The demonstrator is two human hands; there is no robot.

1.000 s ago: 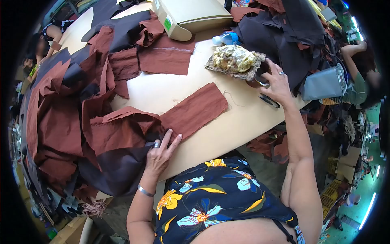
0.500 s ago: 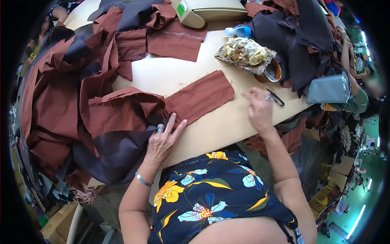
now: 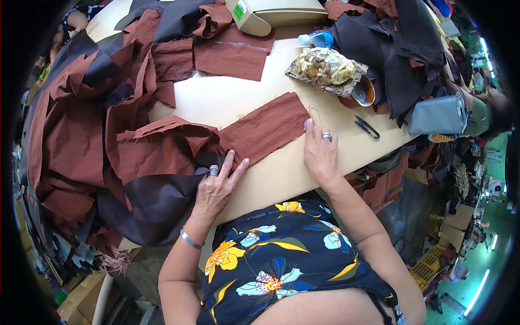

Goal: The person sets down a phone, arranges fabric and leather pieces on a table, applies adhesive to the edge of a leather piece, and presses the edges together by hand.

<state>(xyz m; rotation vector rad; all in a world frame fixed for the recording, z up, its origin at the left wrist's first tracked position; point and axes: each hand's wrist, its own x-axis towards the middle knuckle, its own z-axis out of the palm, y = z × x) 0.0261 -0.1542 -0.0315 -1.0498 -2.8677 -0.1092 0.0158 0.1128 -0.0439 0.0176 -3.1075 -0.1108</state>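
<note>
A rust-brown fabric strip (image 3: 265, 127) lies slantwise on the pale tabletop, its left end among heaped cloth. My left hand (image 3: 215, 187) rests on the lower left of the strip with fingers spread, a ring and a bracelet showing. At the strip's right end is my right hand (image 3: 322, 154); its foremost digit touches the edge, a gap separates it from the ringed finger, and the other fingertips are partly hidden. A thin loose thread (image 3: 319, 115) curls off the strip's corner near that hand. Black thread snips (image 3: 367, 128) lie to the right, apart from it.
Rust-brown cloth (image 3: 70, 124) and dark cloth (image 3: 157, 208) are piled at left, with more dark cloth (image 3: 374, 54) at back right. A stained crumpled bundle (image 3: 330, 67), a brown bowl (image 3: 370, 92), a bottle (image 3: 319, 39), a cardboard box (image 3: 287, 15) and a grey pouch (image 3: 439, 116) surround the work area.
My right hand has moved left, from beside the snips to the strip's right edge. The snips are now fully visible. My left hand stays in place on the strip.
</note>
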